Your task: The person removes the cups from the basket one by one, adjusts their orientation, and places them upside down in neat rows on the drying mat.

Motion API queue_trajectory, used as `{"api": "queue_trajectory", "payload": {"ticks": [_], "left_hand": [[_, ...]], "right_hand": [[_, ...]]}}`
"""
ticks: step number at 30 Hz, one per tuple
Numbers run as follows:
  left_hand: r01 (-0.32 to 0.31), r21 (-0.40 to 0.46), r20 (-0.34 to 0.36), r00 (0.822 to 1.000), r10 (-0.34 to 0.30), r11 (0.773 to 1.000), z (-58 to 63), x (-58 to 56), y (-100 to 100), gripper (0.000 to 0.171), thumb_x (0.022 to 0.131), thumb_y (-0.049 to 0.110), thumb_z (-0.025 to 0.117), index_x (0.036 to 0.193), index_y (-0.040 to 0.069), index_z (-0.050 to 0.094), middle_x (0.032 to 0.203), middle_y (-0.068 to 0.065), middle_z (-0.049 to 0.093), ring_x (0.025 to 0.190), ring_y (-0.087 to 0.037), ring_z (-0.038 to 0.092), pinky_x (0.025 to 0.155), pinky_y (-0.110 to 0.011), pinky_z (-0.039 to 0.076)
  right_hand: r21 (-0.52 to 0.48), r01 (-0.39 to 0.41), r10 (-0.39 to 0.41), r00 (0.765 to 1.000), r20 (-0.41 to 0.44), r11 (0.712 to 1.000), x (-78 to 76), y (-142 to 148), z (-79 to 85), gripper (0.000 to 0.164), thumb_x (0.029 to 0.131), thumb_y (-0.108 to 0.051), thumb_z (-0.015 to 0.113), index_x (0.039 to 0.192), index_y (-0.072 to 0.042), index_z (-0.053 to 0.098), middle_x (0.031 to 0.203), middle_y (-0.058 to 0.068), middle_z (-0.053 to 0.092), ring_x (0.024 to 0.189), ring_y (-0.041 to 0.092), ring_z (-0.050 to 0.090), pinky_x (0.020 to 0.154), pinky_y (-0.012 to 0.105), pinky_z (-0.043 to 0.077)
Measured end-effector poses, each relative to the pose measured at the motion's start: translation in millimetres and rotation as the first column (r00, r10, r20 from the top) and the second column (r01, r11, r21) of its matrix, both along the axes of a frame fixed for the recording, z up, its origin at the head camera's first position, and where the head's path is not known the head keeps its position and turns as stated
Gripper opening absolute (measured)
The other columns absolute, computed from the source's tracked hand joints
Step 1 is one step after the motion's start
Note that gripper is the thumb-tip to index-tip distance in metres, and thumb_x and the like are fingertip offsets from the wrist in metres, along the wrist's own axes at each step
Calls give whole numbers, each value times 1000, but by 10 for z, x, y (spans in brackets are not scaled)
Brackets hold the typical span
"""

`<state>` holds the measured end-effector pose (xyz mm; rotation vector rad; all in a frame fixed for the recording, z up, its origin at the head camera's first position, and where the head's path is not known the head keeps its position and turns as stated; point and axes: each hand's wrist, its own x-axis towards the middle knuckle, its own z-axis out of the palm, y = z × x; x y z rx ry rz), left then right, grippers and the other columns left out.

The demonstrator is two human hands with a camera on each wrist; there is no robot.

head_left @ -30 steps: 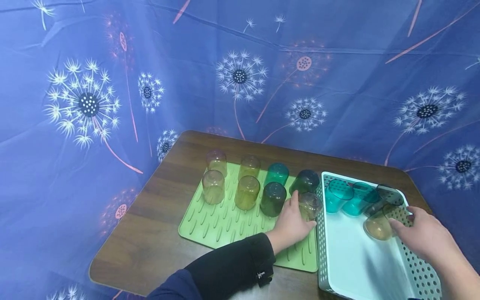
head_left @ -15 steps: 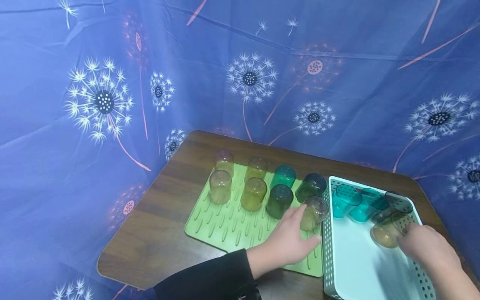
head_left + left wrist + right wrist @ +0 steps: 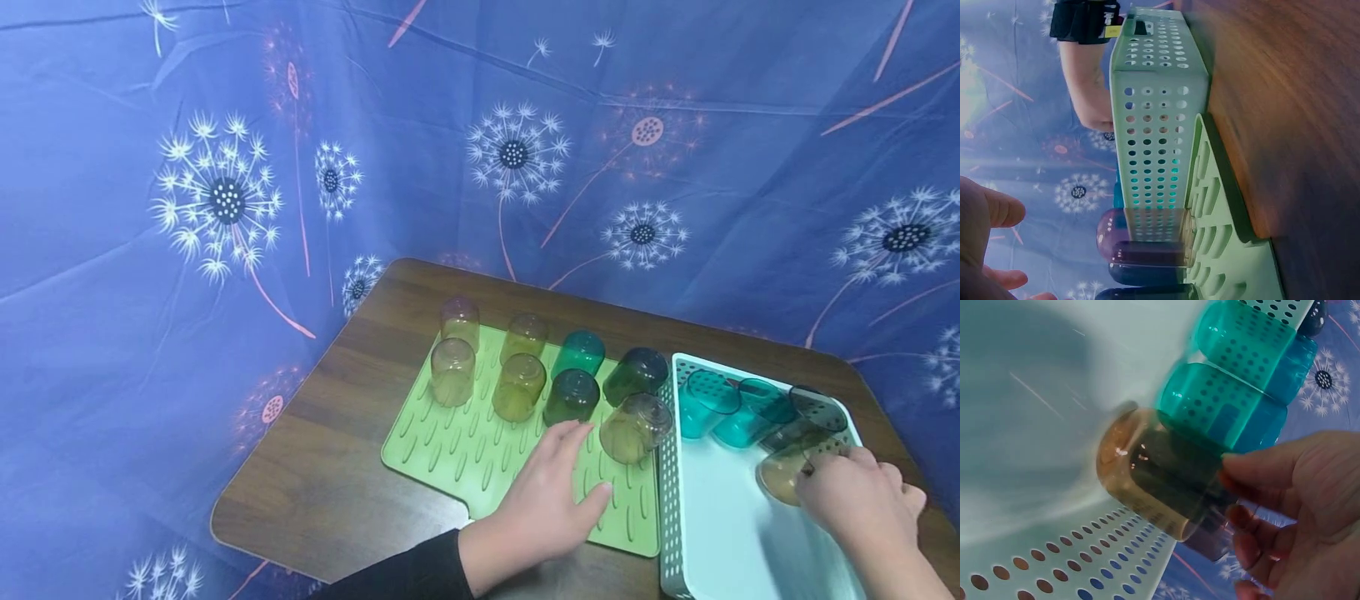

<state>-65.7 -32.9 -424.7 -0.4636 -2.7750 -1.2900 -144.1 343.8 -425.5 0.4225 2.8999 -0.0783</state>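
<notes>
My right hand pinches the rim of an amber glass with thumb and fingers. That glass leans inside the pale basket, in front of a grey glass and beside two teal glasses. Over the green drying mat, my left hand has its fingers spread, holding nothing. Just beyond its fingertips a pale clear glass stands upside down at the mat's right edge. A dark glass stands upside down to its left.
More upturned glasses stand in two rows on the mat, including a yellow glass, a teal glass and a pinkish glass. The basket touches the mat's right side on the wooden table. A blue patterned cloth hangs behind.
My left hand has let go of the pale clear glass and drawn back left and toward me. My right hand has closed on the amber glass's rim. The head view has shifted slightly.
</notes>
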Motion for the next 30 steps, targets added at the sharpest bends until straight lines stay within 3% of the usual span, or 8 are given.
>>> {"api": "queue_trajectory", "payload": {"ticks": [7,15,18,22,24,26,28,30], "left_hand": [[-25,74,87,996,19,997,-42,14,-79,66,98,41,58,156,20,35,155,-5,44,141,-23,47,115,-45,43],[-31,150,118,993,13,988,-52,5,-124,64,98,42,58,155,24,36,155,-4,44,140,-25,48,114,-49,43],[-30,161,112,994,11,987,-47,12,-135,64,98,44,58,155,23,38,154,-3,45,139,-24,49,114,-49,44],[-5,191,76,997,-10,982,-39,30,-144,62,100,49,54,154,21,39,149,-3,50,133,-21,54,108,-47,48],[18,207,58,998,-31,978,-30,43,-144,62,101,50,54,154,21,39,146,-2,52,131,-20,55,105,-45,49],[42,229,55,997,-56,972,-20,57,-143,63,100,50,54,154,22,38,145,-1,53,131,-17,55,104,-42,50],[62,245,51,996,-76,967,-10,70,-143,65,99,50,56,155,23,36,145,1,53,132,-15,53,105,-39,49],[78,264,45,995,-93,961,-2,85,-146,69,98,50,58,156,23,34,148,2,51,133,-13,52,106,-35,49]], "right_hand": [[-14,-114,109,971,-213,993,63,-91,178,20,92,-10,54,89,9,62,86,27,59,80,42,55,68,57,43],[-56,22,-39,944,-328,998,173,-356,600,29,100,-6,47,108,22,48,92,37,54,81,46,56,67,53,45],[-163,-1,-81,864,-497,987,277,-467,718,27,102,-2,46,112,23,47,96,39,52,80,35,58,62,37,42],[-385,-171,-190,650,-736,907,443,-608,748,13,102,2,49,107,7,60,93,3,59,82,-8,48,67,9,30],[-557,-407,-295,548,-783,724,499,-669,716,16,101,7,49,102,0,63,90,-10,61,81,-17,44,73,5,36],[-634,-687,-394,505,-768,356,525,-730,679,25,99,15,45,99,-3,64,89,-12,67,84,-1,63,80,7,48],[-600,-796,-447,567,-691,-81,556,-809,637,28,98,21,37,101,8,61,92,11,73,90,18,71,88,19,56],[-516,-738,-379,670,-638,-434,593,-885,568,31,101,20,25,112,20,54,105,26,70,104,32,71,99,31,55]]}}
